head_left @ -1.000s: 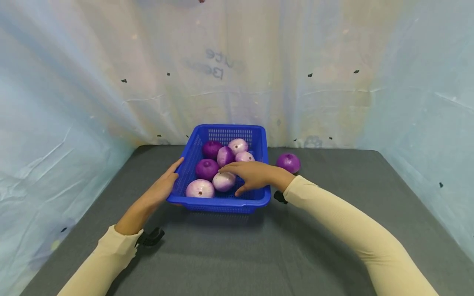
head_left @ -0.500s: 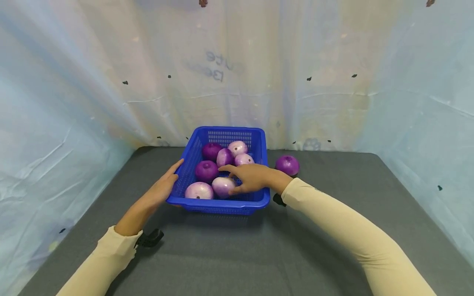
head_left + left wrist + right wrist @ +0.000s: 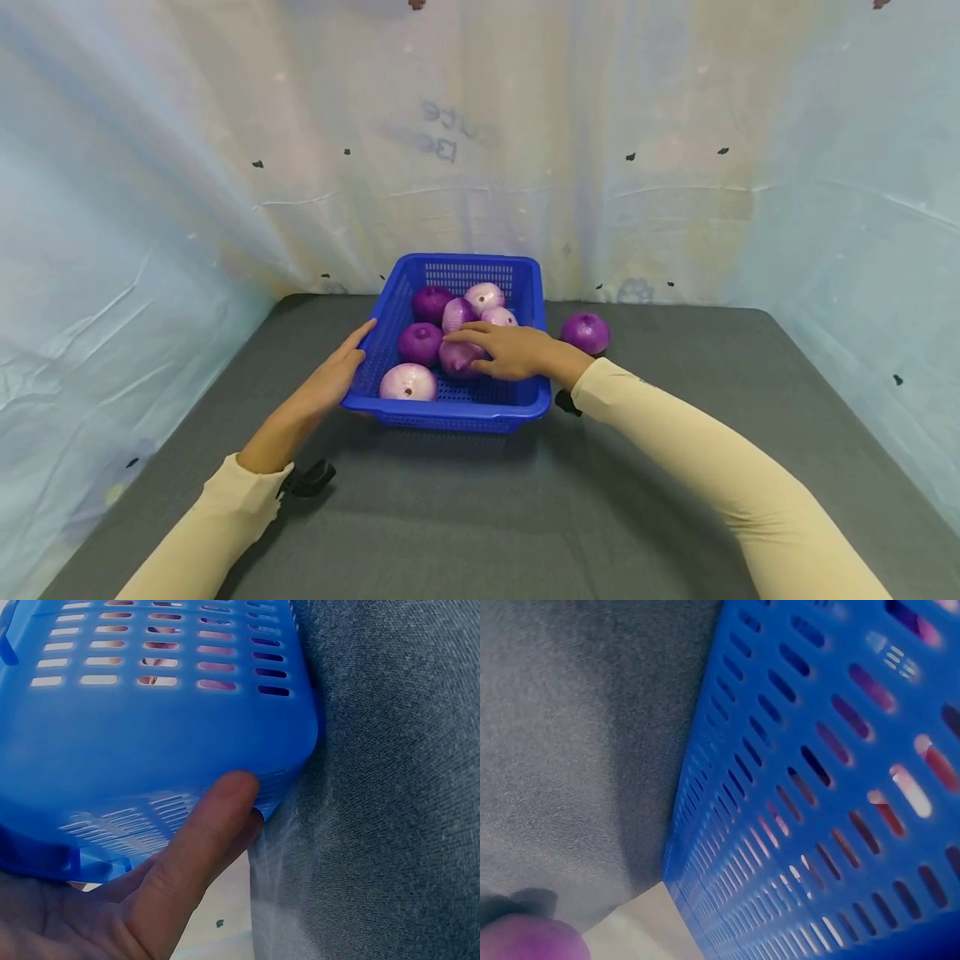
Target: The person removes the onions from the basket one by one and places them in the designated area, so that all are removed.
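A blue plastic basket [image 3: 457, 410] with slotted walls holds several purple and whitish-purple onions. My left hand [image 3: 330, 383] holds its front left corner; in the left wrist view the thumb [image 3: 202, 840] presses the outer wall below the rim. My right hand [image 3: 513, 352] reaches over the right wall and grips a purple onion [image 3: 459, 357] with its fingers and thumb. That onion's pointed end faces the front. A pale onion [image 3: 408, 382] lies at the front left and a dark purple onion [image 3: 420, 343] just behind it. In the right wrist view the basket wall hides my right hand.
A single purple onion [image 3: 586, 332] lies on the grey cloth-covered table [image 3: 465, 517], right of the basket. A pale plastic sheet [image 3: 480, 167] hangs behind the table and along both sides.
My right fingers have turned the onion they hold inside the basket, from its whitish side to its purple, pointed end. The basket and left hand stay in place.
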`<state>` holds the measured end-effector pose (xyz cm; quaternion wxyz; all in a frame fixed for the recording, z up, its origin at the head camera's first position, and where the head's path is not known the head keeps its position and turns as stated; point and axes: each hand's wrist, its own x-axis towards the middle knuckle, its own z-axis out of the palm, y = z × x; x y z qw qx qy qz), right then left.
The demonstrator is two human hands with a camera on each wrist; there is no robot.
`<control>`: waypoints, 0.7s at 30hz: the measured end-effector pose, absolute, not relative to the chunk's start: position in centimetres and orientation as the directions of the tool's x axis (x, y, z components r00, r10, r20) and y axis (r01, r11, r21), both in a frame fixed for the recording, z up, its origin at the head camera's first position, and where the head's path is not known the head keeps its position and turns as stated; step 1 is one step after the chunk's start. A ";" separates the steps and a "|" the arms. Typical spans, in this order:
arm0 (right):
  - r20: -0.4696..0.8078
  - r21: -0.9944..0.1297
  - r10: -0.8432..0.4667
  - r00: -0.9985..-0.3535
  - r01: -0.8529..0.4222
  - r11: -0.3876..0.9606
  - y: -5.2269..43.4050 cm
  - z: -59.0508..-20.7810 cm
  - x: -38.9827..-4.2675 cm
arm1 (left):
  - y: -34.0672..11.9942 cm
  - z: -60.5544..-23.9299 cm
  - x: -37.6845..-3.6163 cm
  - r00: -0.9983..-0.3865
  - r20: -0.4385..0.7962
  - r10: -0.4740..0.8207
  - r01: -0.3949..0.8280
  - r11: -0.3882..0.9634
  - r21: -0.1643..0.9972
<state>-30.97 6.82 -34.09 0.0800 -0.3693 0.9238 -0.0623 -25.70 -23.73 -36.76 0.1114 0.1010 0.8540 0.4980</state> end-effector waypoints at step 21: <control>-0.180 -0.216 -0.719 -0.671 -0.686 0.695 6.8 -33.9 -30.9 | -23.5 -36.7 -25.9 -0.959 -0.091 0.267 0.052 0.485 0.873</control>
